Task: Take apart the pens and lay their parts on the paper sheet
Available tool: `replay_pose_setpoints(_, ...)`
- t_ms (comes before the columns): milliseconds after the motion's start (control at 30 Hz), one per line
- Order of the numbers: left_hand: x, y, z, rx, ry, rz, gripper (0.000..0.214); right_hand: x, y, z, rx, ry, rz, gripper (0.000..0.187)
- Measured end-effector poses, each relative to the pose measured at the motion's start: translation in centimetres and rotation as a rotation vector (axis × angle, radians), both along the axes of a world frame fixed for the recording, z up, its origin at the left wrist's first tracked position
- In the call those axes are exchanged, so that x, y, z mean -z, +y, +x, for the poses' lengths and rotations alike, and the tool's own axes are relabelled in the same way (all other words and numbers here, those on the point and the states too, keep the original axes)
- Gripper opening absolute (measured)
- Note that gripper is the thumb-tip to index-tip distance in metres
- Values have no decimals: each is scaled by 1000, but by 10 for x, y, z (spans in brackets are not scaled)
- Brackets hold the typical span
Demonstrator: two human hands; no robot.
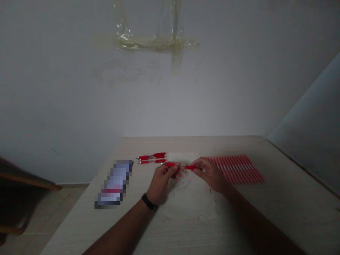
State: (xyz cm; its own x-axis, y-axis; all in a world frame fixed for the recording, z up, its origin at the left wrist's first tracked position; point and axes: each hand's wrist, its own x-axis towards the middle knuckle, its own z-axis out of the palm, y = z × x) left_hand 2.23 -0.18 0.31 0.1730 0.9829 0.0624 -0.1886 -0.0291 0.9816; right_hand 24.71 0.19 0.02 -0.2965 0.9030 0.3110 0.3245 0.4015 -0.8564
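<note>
A red pen is held level above a white sheet of paper, one end in each of my hands. My left hand, with a black band at the wrist, pinches the end near the tip. My right hand pinches the other, red end. Both hands are closed on it. Just beyond them, three more red pens lie side by side on the light wooden table. The paper under my hands shows faint scribbles.
A row of several red pens or refills lies to the right of my right hand. A blurred-out flat object rests left of my left hand. The table meets a pale wall; a dark piece of furniture is at the far left.
</note>
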Motion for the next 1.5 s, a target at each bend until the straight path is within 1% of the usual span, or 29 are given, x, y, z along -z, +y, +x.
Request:
replay_pose_setpoints(133, -3, 2, -5, -44, 17, 91, 21, -1, 5, 9, 87, 98, -8, 18)
replay_pose_setpoints(200, -3, 1, -5, -6, 54, 109, 20, -3, 5, 12, 131, 140, -18, 16)
replay_pose_setpoints(233, -3, 0, -3, 42, 68, 104, 21, -3, 5, 13, 143, 151, -19, 16)
replay_pose_setpoints(300, -1, -5, 0, 207, 70, 63, 26, -4, 3, 11, 143, 165, -3, 17)
replay_pose_setpoints(367, 1, -10, 4, 372, 116, 42, 31, -4, 0, 5, 124, 185, 19, 20)
replay_pose_setpoints(433, 4, -14, 7, 457, 127, 38, 29, -3, -3, -2, 88, 213, 30, 27)
replay_pose_setpoints(467, 5, -15, 8, 463, 121, 38, 27, -2, -5, -6, 70, 222, 33, 31)
replay_pose_setpoints(533, 6, -14, 8, 417, 100, 40, 24, -1, -7, -10, 68, 202, 48, 33)
replay_pose_setpoints(633, 8, -8, 5, 283, 63, 27, 23, 1, -11, -13, 74, 70, 83, 25)
replay_pose_setpoints(733, 10, -1, 1, 138, 34, -6, 21, 2, -14, -14, 30, -78, 115, 18)
replay_pose_setpoints(833, 11, 2, -1, 56, 65, 23, 19, 3, -16, -17, -5, -168, 155, 15)
replay_pose_setpoints(933, 12, 2, 0, 43, 94, 54, 21, 3, -16, -20, -3, -203, 186, 9)
replay_pose_setpoints(1067, 12, 2, 0, 54, 105, 32, 24, 3, -17, -23, 9, -213, 191, 8)
replay_pose_setpoints(1233, 12, 2, 0, 107, 80, 46, 25, 3, -18, -26, 16, -235, 181, 8)
replay_pose_setpoints(1300, 13, 1, 1, 139, 57, 24, 25, 5, -16, -24, 35, -256, 194, 6)
replay_pose_setpoints(1367, 16, 0, 1, 152, 36, -18, 30, 7, -9, -17, 92, -272, 191, 7)
replay_pose_setpoints(1433, 19, -1, 2, 150, 44, -48, 40, 9, 1, -3, 215, -266, 158, 8)
replay_pose_setpoints(1500, 22, -2, 1, 162, 89, -37, 41, 12, 13, 15, 347, -284, 104, 9)
